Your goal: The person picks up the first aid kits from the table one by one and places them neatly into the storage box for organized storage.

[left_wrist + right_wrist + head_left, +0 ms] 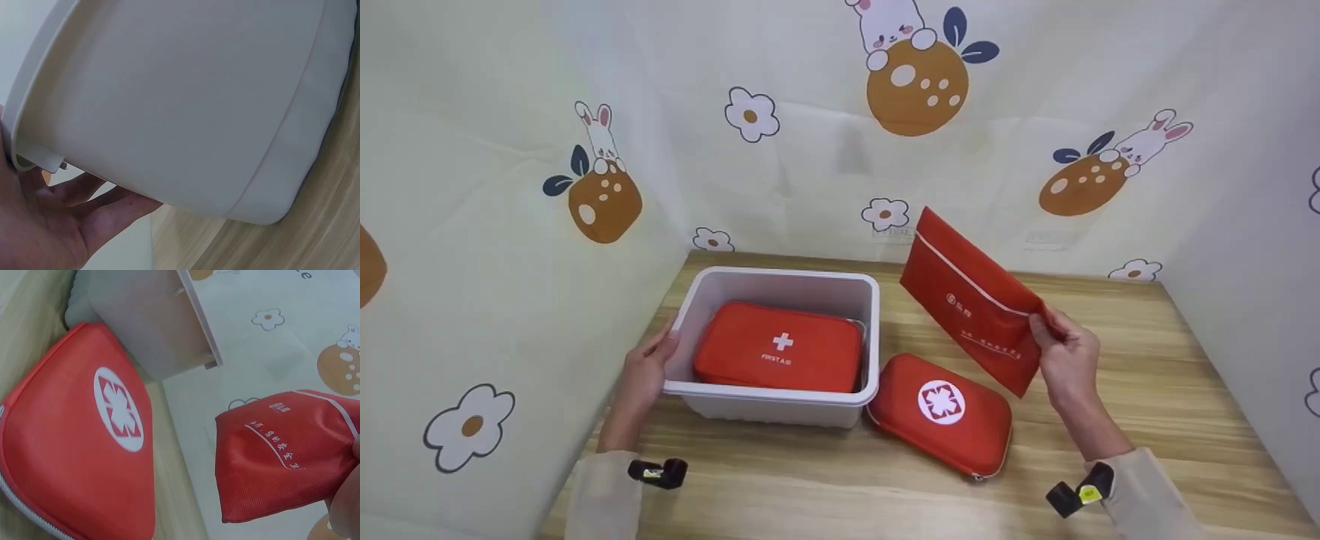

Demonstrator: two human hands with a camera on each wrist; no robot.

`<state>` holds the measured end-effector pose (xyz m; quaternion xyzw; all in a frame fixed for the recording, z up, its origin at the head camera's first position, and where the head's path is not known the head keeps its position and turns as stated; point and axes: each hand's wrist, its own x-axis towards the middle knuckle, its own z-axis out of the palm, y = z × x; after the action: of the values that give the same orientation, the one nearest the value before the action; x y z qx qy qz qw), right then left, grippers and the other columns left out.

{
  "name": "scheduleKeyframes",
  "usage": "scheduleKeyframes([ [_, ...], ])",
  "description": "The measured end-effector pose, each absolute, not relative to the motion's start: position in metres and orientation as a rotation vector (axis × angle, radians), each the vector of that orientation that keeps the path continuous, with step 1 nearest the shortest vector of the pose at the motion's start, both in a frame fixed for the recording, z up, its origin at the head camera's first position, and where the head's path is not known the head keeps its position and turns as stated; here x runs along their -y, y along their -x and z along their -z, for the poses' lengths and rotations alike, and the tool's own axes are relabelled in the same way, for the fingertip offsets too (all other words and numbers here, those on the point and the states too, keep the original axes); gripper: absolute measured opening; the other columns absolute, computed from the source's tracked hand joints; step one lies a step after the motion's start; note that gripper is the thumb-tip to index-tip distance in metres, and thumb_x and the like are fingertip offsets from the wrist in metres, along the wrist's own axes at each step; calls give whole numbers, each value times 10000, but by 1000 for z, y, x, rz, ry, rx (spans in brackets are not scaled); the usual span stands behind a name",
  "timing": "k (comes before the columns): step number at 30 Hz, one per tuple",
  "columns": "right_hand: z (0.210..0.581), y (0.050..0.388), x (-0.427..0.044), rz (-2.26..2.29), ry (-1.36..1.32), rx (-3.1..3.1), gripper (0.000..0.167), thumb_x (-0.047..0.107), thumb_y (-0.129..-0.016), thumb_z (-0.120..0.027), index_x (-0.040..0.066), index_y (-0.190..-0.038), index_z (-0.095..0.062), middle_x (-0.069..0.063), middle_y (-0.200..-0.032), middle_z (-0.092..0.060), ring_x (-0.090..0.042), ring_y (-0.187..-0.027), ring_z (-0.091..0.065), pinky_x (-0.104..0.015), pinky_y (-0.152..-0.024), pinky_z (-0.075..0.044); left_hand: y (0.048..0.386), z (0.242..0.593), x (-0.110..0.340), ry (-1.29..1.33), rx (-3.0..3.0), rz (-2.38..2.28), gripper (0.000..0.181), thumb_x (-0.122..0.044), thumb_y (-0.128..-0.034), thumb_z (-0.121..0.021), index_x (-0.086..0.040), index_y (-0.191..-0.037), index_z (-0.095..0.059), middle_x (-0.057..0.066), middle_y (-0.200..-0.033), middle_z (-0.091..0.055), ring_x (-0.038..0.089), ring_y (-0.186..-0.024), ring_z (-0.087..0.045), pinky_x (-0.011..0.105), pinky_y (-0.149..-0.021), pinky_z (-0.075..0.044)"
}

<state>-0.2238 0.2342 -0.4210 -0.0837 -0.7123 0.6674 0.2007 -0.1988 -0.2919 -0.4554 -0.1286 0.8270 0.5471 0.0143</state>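
Observation:
In the head view a white bin (772, 409) holds a red first aid case (802, 352) lying flat. The left hand (645, 375) grips the bin's left rim; in the left wrist view that hand (62, 225) has its thumb side at the rim and its fingers against the outer wall (180, 112). A flat red pouch (967, 300) hangs in the air, its right corner pinched by the right hand (1069, 367). Below it, right of the bin, a red zipped case (915, 442) with a white round emblem lies on the wooden table.
Pale curtains (810, 172) printed with rabbits, oranges and flowers stand at the back and both sides of the wooden table (780, 487). The zipped case lies close against the bin's right front corner.

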Motion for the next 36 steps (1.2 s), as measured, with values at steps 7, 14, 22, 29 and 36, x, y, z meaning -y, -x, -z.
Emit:
scheduleKeyframes([
  [7,408,218,-216,-1952,184,1974,313,7,-950,-636,-23,-1260,-671,195,-885,-718,-5,-848,-632,-108,-757,-551,198,456,293,380,-2603,-1687,541,-412,-1077,-383,-238,-1580,-287,96,-1663,-230,277,-1576,-128,491,-1291,-104],
  [14,399,214,-200,-2005,106,1921,321,5,-950,-634,-50,-1266,-658,145,-917,-737,-57,-860,-653,-145,-788,-577,198,455,293,409,-2590,-1690,549,-440,-1071,-385,-256,-1578,-278,84,-1664,-222,272,-1577,-120,492,-1291,-102],
  [22,396,212,-182,-2035,12,1950,277,-4,-951,-630,-29,-1218,-701,149,-906,-731,-44,-857,-649,-141,-798,-569,198,455,292,417,-2563,-1706,554,-430,-1073,-383,-233,-1581,-284,90,-1663,-234,272,-1577,-118,493,-1291,-103],
  [29,394,211,-164,-2044,-23,1982,245,-26,-944,-630,-46,-1171,-719,175,-884,-735,-4,-844,-650,-133,-803,-559,198,453,292,420,-2580,-1672,559,-458,-1068,-378,-253,-1578,-277,81,-1660,-230,269,-1576,-116,489,-1292,-94],
  [36,389,213,-146,-2032,-121,2036,315,-32,-936,-637,-139,-1231,-617,197,-926,-736,37,-894,-649,-113,-847,-542,199,455,293,394,-2589,-1703,538,-411,-1077,-388,-224,-1574,-299,94,-1651,-254,264,-1574,-140,471,-1293,-112],
])
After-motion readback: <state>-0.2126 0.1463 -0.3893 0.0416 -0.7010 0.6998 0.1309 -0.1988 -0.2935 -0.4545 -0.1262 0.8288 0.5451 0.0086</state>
